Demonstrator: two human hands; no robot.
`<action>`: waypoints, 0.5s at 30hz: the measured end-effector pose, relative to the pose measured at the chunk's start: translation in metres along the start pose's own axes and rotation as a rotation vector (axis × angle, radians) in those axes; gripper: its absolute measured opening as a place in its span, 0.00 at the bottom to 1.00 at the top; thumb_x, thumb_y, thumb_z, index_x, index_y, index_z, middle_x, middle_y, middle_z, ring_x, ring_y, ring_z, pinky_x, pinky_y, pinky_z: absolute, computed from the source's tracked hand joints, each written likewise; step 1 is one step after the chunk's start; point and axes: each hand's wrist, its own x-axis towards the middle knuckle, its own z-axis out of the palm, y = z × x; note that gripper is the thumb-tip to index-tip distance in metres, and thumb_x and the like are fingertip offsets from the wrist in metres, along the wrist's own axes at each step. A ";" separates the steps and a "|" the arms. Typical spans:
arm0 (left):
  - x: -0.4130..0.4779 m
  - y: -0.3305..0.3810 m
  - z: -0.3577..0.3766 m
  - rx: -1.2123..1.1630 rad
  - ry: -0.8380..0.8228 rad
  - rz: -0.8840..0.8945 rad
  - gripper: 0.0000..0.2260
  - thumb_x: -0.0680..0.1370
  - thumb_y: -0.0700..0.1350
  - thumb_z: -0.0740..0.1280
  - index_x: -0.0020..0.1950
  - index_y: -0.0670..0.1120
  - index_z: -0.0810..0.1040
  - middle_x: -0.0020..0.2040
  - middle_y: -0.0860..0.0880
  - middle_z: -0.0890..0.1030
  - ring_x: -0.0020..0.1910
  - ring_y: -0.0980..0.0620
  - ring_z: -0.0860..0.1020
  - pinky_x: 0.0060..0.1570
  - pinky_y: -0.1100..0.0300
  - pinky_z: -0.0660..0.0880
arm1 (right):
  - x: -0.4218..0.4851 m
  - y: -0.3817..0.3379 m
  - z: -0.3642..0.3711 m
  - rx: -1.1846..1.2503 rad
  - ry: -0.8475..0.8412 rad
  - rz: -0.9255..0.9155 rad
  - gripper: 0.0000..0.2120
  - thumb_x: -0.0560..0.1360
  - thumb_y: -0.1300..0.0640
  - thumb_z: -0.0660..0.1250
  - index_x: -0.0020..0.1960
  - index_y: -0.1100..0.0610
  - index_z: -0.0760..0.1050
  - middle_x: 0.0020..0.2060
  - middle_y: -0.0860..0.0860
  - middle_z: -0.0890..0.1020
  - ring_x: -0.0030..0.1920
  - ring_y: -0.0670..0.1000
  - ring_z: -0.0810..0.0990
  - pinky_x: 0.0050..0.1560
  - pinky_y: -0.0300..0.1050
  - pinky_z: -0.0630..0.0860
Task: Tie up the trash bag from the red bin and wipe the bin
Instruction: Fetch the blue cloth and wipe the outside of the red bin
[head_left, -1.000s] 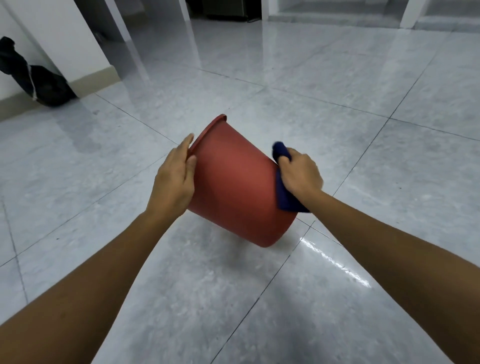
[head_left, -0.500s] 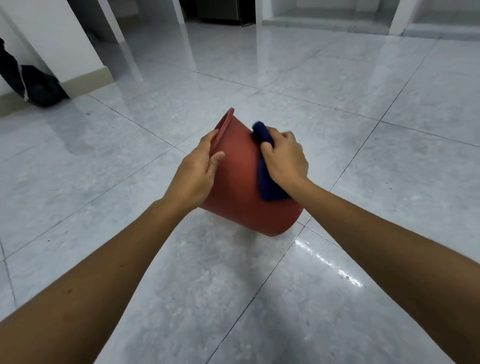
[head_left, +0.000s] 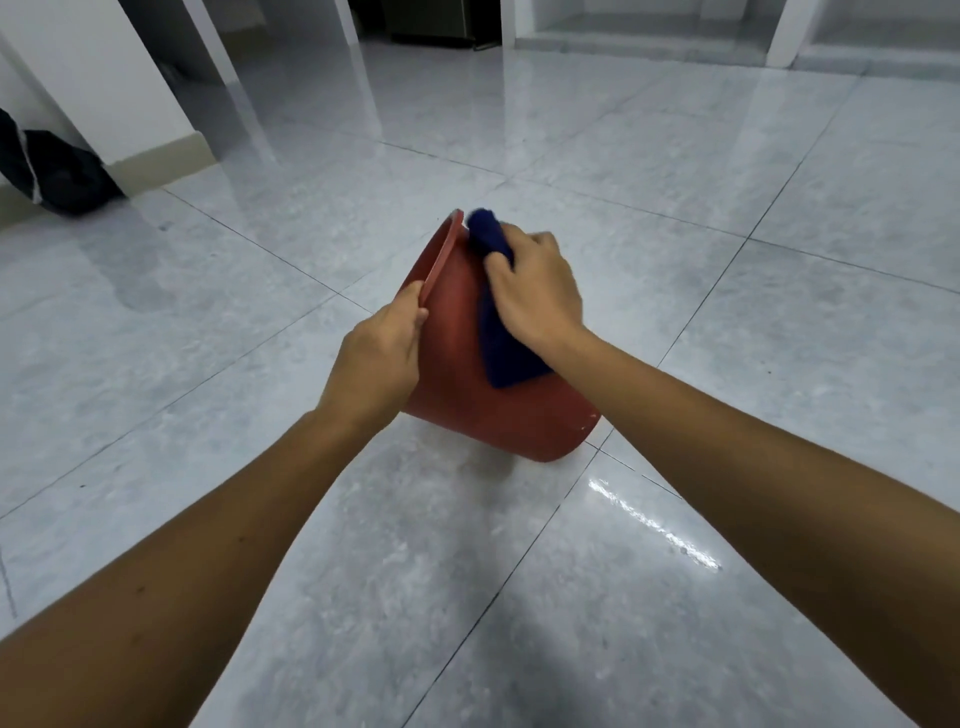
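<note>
The red bin (head_left: 457, 384) is tilted on the tiled floor, its mouth turned away to the left and its base at the lower right. My left hand (head_left: 376, 358) grips the bin's rim on the near side. My right hand (head_left: 535, 291) presses a dark blue cloth (head_left: 501, 332) against the bin's outer wall, up near the rim. The cloth hangs down the wall below my palm. The inside of the bin is hidden. A black trash bag (head_left: 49, 171) lies by the wall at the far left.
Glossy grey floor tiles (head_left: 727, 260) stretch all around. A white wall corner with a beige skirting (head_left: 156, 161) stands at the upper left. White pillars and a dark doorway are at the back.
My right hand has slid the cloth from the bin's base end up the wall to the rim. The bin has turned, its mouth now more edge-on, and my left hand shifted along the rim.
</note>
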 end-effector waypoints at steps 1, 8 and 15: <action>0.003 0.001 0.002 -0.019 0.010 -0.007 0.16 0.82 0.45 0.53 0.66 0.41 0.70 0.45 0.41 0.80 0.40 0.44 0.76 0.40 0.60 0.66 | -0.002 -0.005 0.004 -0.001 0.000 -0.058 0.21 0.76 0.49 0.53 0.68 0.43 0.69 0.60 0.52 0.73 0.56 0.58 0.74 0.51 0.54 0.75; 0.004 -0.011 0.002 0.002 0.033 -0.191 0.17 0.83 0.49 0.50 0.65 0.44 0.69 0.39 0.47 0.75 0.40 0.43 0.76 0.39 0.57 0.66 | -0.015 0.061 0.007 -0.194 0.031 0.057 0.21 0.76 0.49 0.55 0.69 0.40 0.68 0.64 0.49 0.71 0.60 0.57 0.69 0.46 0.48 0.65; 0.013 -0.013 0.002 0.144 -0.034 -0.309 0.17 0.82 0.50 0.48 0.62 0.41 0.67 0.39 0.42 0.71 0.37 0.41 0.69 0.38 0.52 0.66 | -0.029 0.104 0.001 -0.097 0.096 0.346 0.23 0.78 0.53 0.53 0.73 0.44 0.61 0.63 0.54 0.68 0.58 0.62 0.70 0.47 0.50 0.66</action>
